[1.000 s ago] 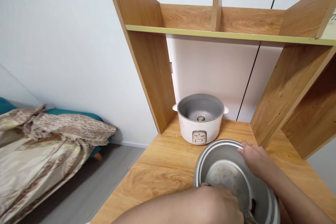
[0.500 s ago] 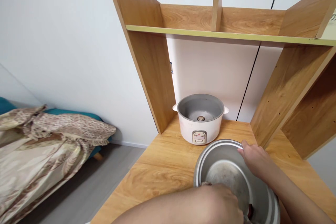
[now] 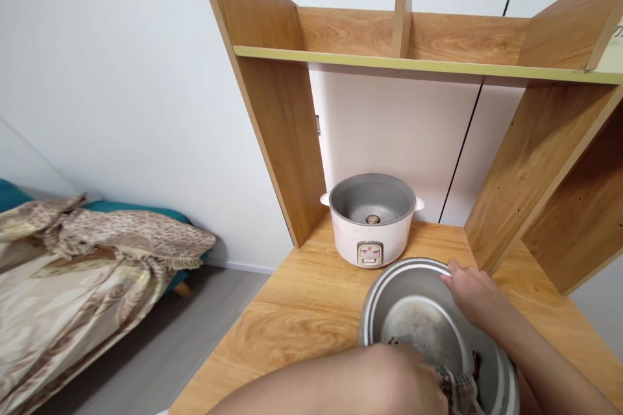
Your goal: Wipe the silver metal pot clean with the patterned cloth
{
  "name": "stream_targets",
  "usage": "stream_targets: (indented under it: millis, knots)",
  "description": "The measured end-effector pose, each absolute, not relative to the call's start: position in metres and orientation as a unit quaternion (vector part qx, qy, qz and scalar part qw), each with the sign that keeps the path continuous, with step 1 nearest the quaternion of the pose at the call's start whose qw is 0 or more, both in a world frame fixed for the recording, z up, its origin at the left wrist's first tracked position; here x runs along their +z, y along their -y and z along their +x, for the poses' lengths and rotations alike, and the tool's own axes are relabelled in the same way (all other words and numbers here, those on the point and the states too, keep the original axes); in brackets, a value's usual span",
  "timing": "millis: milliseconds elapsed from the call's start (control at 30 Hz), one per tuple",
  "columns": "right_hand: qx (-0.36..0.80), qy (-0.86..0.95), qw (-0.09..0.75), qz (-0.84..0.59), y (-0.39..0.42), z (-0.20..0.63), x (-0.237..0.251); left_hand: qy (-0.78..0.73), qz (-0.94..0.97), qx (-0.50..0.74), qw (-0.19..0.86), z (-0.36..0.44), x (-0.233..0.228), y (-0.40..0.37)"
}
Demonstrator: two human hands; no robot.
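Observation:
The grey metal inner pot (image 3: 422, 311) of a rice cooker is near the table's front, its open mouth facing me. My right hand (image 3: 471, 290) grips its far right rim, thumb and fingers closed over the edge. My left hand (image 3: 396, 376) is inside the pot, closed on a crumpled patterned cloth (image 3: 460, 392) with a dark red bit at its edge. Part of the cloth is hidden under the hand. Behind the pot stands the white rice cooker body (image 3: 372, 240), lidless, with its heating plate bare.
A wooden table (image 3: 292, 311) carries a shelf unit (image 3: 272, 142) with upright panels and a yellow-edged board (image 3: 428, 66) above the cooker. On the left, a patterned cover (image 3: 97, 272) lies over a teal sofa (image 3: 136, 209), with grey floor between it and the table.
My left hand has shifted slightly within the pot, and more of the cloth shows to its right. My right hand, the pot and the cooker body stay put.

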State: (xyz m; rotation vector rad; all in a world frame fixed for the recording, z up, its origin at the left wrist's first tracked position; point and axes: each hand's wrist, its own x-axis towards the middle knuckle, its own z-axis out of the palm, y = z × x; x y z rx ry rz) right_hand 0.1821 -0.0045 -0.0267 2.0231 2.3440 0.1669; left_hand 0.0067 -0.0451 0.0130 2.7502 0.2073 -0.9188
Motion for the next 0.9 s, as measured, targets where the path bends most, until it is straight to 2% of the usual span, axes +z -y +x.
stream_targets:
  millis: [333,467,567,667,800,900]
  knots:
    - [0.074,-0.731,0.033,0.678,0.007,0.177,-0.026,-0.078,0.929,-0.330,0.147,0.009,0.003,0.043]
    - [0.129,-0.752,-0.027,0.645,0.026,0.171,-0.023,-0.112,0.934,-0.308,0.145,0.004,-0.014,0.041]
    - [0.115,-0.800,-0.082,0.583,0.045,0.165,-0.023,-0.116,0.934,-0.300,0.157,0.001,-0.024,0.040]
    - [0.046,-0.840,-0.068,0.537,0.061,0.156,-0.017,-0.104,0.939,-0.288,0.158,-0.001,-0.025,0.040]
    - [-0.202,-0.854,0.051,0.478,0.072,0.140,0.005,-0.088,0.942,-0.273,0.176,-0.001,-0.019,0.041]
    - [-0.257,-0.824,0.073,0.499,0.073,0.133,0.013,-0.096,0.946,-0.241,0.193,-0.001,-0.019,0.041]
